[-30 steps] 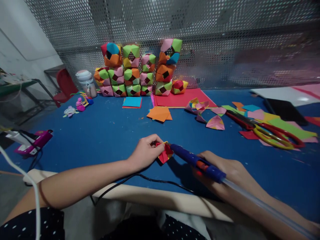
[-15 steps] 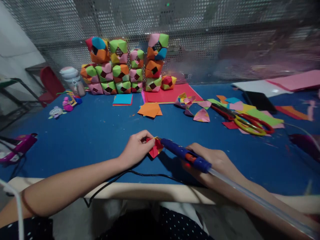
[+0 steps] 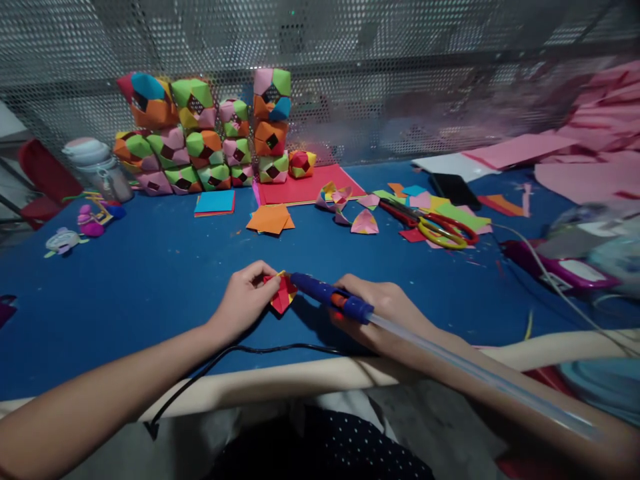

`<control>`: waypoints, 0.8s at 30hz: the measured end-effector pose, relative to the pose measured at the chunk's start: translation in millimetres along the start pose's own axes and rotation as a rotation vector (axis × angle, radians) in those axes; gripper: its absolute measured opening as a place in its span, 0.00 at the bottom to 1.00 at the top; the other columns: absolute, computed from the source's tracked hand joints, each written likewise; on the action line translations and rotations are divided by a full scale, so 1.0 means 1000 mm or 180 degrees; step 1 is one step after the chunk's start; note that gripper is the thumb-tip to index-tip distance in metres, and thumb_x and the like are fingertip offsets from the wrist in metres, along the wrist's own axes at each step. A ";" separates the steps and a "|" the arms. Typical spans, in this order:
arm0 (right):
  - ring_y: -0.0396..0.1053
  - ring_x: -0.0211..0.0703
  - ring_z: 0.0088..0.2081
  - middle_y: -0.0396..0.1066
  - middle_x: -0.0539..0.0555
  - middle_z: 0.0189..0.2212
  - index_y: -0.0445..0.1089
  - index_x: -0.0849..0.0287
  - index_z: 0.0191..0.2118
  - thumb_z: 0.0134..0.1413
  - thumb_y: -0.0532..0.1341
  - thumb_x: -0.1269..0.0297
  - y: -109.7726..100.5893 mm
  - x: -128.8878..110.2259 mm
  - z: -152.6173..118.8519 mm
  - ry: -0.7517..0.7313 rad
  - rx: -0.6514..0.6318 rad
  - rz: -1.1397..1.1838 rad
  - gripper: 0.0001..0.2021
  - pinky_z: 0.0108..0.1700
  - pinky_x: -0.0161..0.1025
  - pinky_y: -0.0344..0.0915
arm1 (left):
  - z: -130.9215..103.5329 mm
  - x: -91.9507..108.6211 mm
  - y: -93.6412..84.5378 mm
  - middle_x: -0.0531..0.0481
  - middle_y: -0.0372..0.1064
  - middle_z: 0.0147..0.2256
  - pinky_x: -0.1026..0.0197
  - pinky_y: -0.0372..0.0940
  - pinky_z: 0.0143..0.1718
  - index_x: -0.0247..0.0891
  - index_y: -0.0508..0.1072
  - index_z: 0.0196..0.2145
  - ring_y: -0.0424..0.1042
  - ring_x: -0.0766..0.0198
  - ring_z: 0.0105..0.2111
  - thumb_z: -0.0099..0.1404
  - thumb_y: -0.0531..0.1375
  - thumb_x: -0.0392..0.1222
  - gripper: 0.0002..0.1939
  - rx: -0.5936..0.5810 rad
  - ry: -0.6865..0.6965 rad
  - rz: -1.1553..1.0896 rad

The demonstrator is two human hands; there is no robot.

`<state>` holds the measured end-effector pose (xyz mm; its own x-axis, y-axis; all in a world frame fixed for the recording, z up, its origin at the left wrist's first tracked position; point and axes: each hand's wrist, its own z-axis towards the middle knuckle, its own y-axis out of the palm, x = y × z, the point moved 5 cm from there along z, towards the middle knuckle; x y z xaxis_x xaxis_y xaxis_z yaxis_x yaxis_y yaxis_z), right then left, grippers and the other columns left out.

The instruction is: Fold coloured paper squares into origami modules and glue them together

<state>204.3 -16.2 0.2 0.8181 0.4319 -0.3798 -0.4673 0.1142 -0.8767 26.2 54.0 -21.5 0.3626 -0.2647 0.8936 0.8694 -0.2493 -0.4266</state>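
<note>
My left hand pinches a small folded paper piece, red with yellow edges, just above the blue tabletop. In my right hand is a blue glue gun with an orange trigger and a glowing red light. A long clear glue stick sticks out of its back end. The nozzle is at the upper edge of the folded paper; whether it touches I cannot tell. A black cord runs along the table edge below both hands.
Stacked paper balls stand along the mesh back wall. Orange squares, blue paper, and folded pink pieces lie ahead. Scissors rest on paper scraps at right, near a dark phone and a purple tool.
The camera view has turned to the right, so everything appears shifted left. Both hands keep the same hold, with the glue gun nozzle still at the folded paper's top edge.
</note>
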 end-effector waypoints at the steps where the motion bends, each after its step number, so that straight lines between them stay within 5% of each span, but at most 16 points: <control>1: 0.63 0.37 0.22 0.69 0.52 0.24 0.63 0.60 0.32 0.54 0.53 0.61 0.000 0.000 0.000 0.0019 -0.0011 -0.0015 0.08 0.23 0.33 0.53 | 0.000 0.000 0.000 0.55 0.64 0.23 0.67 0.56 0.26 0.36 0.68 0.25 0.61 0.70 0.24 0.59 0.56 0.41 0.07 0.0002 -0.0004 0.0002; 24: 0.66 0.38 0.23 0.71 0.53 0.26 0.63 0.60 0.34 0.53 0.53 0.61 -0.001 -0.001 0.001 0.0053 -0.0129 -0.0066 0.08 0.24 0.33 0.53 | -0.001 0.000 -0.001 0.53 0.65 0.24 0.66 0.57 0.27 0.35 0.69 0.27 0.62 0.69 0.25 0.59 0.55 0.41 0.08 0.0010 0.0054 0.0077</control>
<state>203.9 -15.9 1.6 0.8331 0.4149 -0.3659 -0.4364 0.0866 -0.8956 25.3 53.6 -21.3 0.3777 -0.2864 0.8805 0.8615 -0.2398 -0.4476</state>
